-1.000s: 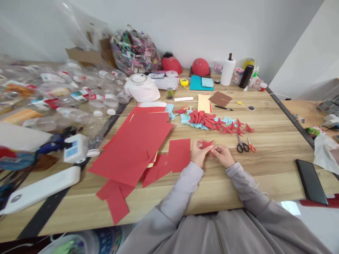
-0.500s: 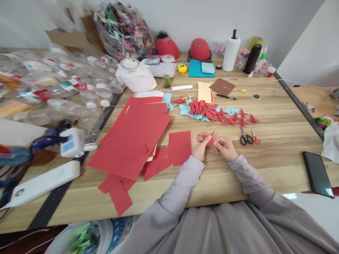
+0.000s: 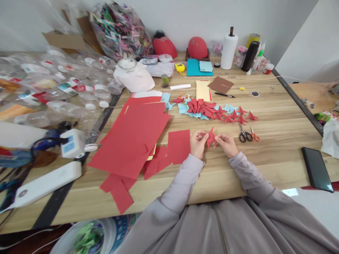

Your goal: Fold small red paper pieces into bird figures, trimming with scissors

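Between my two hands, just above the wooden table, is a folded red paper piece (image 3: 210,137) with pointed ends, like the origami cranes behind it. My left hand (image 3: 198,144) pinches its left side between thumb and fingers. On its right side, my right hand (image 3: 226,144) is closed with thumb and fingertips. Beyond the hands lies a row of folded red and light-blue paper cranes (image 3: 201,108). A square of red paper (image 3: 179,146) rests on the table left of my left hand.
Large red sheets (image 3: 132,137) and cut red scraps (image 3: 120,194) spread to the left. Black-handled scissors (image 3: 245,136) and small orange scissors (image 3: 255,135) lie right of my hands. A phone (image 3: 316,169) is at the right edge. Plastic bottles (image 3: 79,91) crowd the far left.
The red folded paper has been turned and widened out, so points now show at top and bottom. Both hands stay nearly in place around it, and the view has shifted slightly.
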Available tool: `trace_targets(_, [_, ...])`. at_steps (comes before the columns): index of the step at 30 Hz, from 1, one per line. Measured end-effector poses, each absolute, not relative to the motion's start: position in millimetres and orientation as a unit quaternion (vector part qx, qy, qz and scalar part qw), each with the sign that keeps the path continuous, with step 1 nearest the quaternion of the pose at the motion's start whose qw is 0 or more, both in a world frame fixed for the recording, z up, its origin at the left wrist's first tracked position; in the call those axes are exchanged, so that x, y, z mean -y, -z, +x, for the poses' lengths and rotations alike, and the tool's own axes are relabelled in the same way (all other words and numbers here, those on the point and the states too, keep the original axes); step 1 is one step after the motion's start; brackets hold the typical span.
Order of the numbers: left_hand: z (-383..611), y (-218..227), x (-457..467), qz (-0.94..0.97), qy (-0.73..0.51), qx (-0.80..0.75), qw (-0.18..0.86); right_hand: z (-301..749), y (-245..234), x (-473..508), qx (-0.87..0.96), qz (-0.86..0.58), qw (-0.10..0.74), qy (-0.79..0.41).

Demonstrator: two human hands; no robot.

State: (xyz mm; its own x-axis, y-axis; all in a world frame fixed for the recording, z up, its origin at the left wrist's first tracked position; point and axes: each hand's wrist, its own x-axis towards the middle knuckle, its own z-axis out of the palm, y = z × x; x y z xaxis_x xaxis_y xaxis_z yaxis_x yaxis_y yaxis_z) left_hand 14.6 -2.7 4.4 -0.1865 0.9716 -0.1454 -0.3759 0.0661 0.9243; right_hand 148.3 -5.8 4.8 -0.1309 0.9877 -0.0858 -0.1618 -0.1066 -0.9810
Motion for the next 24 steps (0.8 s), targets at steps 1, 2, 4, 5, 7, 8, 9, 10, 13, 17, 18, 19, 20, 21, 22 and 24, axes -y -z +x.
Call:
trace_targets(1, [14, -5, 3, 0.320, -0.601, -0.472, 0.560, 148, -4, 5, 0.460, -0.452, 0.482, -0.593])
trace_targets(2, [14, -6, 4, 0.330, -0.591, -0.471, 0.566, 148, -3, 5, 0.459, -0.456, 0.480, -0.592])
trace_targets(4, [13, -8, 6, 0.353, -0.566, -0.475, 0.574, 148, -2, 4, 0.456, -0.460, 0.478, -0.594])
trace_targets(5, [14, -9, 7, 0.364, -0.555, -0.481, 0.573, 148, -1, 3, 0.454, -0.461, 0.478, -0.594])
trace_targets(7, [15, -11, 8, 0.377, -0.544, -0.493, 0.565, 149, -1, 3, 0.449, -0.463, 0.483, -0.592])
trace_targets(8, [16, -12, 8, 0.380, -0.544, -0.493, 0.562, 149, -1, 3, 0.447, -0.464, 0.488, -0.590])
trace_targets(9, [17, -12, 8, 0.380, -0.546, -0.490, 0.563, 149, -2, 3, 0.445, -0.463, 0.492, -0.588])
trace_targets(10, [17, -12, 8, 0.379, -0.548, -0.484, 0.567, 149, -2, 3, 0.445, -0.461, 0.493, -0.588])
trace_targets(13, [18, -11, 7, 0.373, -0.550, -0.466, 0.584, 149, -5, 4, 0.448, -0.454, 0.491, -0.594])
trace_targets(17, [14, -7, 5, 0.379, -0.536, -0.459, 0.598, 148, -6, 4, 0.423, -0.443, 0.497, -0.615])
trace_targets(18, [13, -6, 5, 0.382, -0.533, -0.453, 0.604, 148, -6, 4, 0.409, -0.440, 0.500, -0.624])
trace_targets(19, [11, -6, 4, 0.387, -0.530, -0.446, 0.609, 148, -6, 3, 0.393, -0.436, 0.504, -0.633])
trace_targets(20, [9, -5, 4, 0.393, -0.530, -0.437, 0.611, 149, -7, 3, 0.377, -0.434, 0.509, -0.641])
trace_targets(21, [7, -5, 3, 0.399, -0.531, -0.426, 0.614, 150, -7, 2, 0.363, -0.433, 0.514, -0.645])
trace_targets(22, [5, -4, 2, 0.407, -0.536, -0.413, 0.614, 151, -8, 2, 0.351, -0.432, 0.520, -0.648])
trace_targets(24, [0, -3, 0, 0.410, -0.549, -0.375, 0.624, 154, -10, 1, 0.332, -0.431, 0.532, -0.649])
